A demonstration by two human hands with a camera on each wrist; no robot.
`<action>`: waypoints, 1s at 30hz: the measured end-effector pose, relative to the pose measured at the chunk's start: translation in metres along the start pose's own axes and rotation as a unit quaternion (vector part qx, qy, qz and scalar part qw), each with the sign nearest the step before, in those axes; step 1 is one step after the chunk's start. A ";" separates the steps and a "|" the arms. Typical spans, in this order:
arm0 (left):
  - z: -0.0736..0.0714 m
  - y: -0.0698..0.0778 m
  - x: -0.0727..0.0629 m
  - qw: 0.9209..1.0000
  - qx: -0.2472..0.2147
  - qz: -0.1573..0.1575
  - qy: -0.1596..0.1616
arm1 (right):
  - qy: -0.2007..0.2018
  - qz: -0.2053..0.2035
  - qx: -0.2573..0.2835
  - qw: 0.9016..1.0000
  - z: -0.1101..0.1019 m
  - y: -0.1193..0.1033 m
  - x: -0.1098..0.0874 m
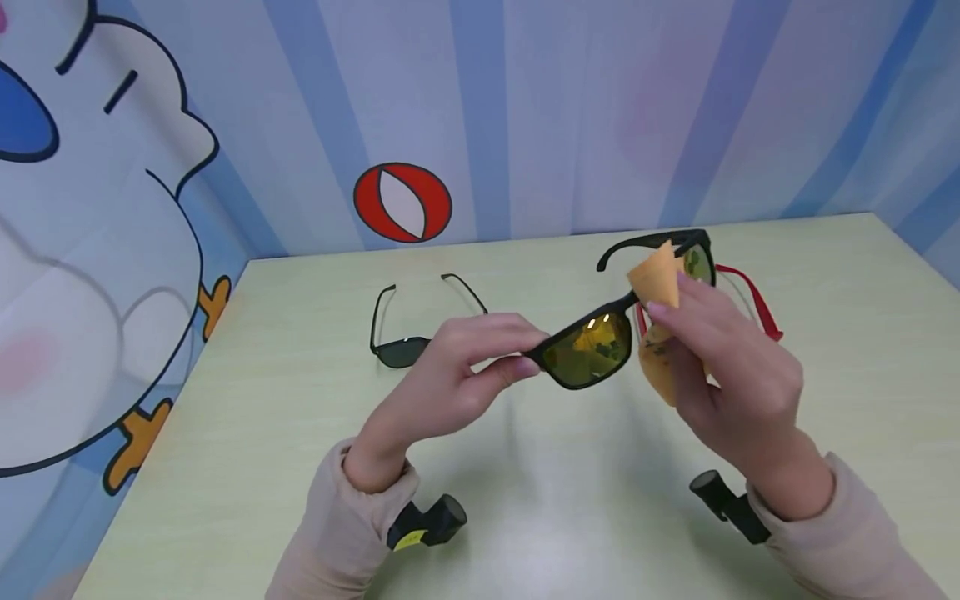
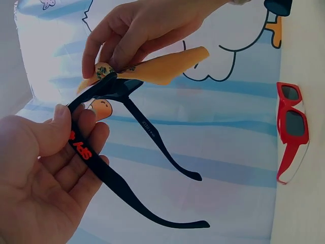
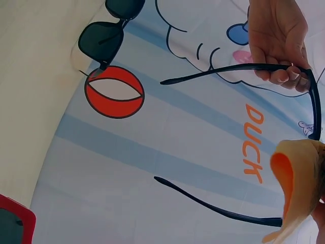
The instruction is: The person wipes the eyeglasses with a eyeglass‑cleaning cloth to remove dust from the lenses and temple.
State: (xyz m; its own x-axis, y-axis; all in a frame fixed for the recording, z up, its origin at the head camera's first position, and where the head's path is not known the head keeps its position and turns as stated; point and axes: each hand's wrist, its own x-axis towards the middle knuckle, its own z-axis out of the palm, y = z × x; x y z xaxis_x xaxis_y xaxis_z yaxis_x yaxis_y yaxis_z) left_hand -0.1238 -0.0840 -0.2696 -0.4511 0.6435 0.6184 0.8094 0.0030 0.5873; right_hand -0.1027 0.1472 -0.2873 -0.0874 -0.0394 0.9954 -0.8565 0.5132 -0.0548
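Black-framed sunglasses with yellow mirrored lenses are held up over the table. My left hand pinches them at one outer corner, by the hinge; in the left wrist view its thumb and fingers sit where the temple arm, with red lettering, meets the front. An orange cloth is folded over the other lens, gripped in my right hand. Part of that lens is hidden behind the cloth and fingers. Both temple arms are unfolded, pointing away from me.
Dark-lensed sunglasses rest on the table at left, partly behind my left hand. Red-framed sunglasses lie at right, mostly hidden in the head view. A printed backdrop stands along the table's far edge.
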 end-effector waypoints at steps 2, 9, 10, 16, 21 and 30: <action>-0.001 0.001 0.000 1.000 0.000 0.002 0.007 | 0.003 -0.010 0.004 1.000 0.001 -0.001 0.000; -0.005 0.001 -0.002 1.000 -0.005 -0.003 0.029 | 0.000 -0.023 0.001 1.000 0.003 -0.002 0.002; -0.006 0.001 -0.002 0.999 -0.007 -0.005 0.031 | -0.002 -0.023 0.000 1.000 0.002 -0.001 0.001; -0.011 0.000 -0.003 0.999 -0.014 -0.009 0.033 | -0.008 -0.022 -0.009 1.000 -0.002 0.002 -0.001; -0.013 0.002 -0.002 0.999 -0.021 -0.006 0.029 | 0.019 -0.017 -0.009 1.000 -0.003 0.005 -0.002; -0.015 0.001 -0.002 0.999 -0.034 0.011 0.017 | 0.064 0.009 -0.029 0.998 -0.004 0.011 0.001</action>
State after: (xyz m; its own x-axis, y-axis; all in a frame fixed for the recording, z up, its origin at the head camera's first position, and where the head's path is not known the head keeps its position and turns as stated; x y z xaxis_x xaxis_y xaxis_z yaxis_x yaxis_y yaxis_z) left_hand -0.1276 -0.0968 -0.2618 -0.4473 0.6166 0.6478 0.7922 -0.0630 0.6070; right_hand -0.1101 0.1566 -0.2863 -0.0337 0.0776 0.9964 -0.8247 0.5610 -0.0716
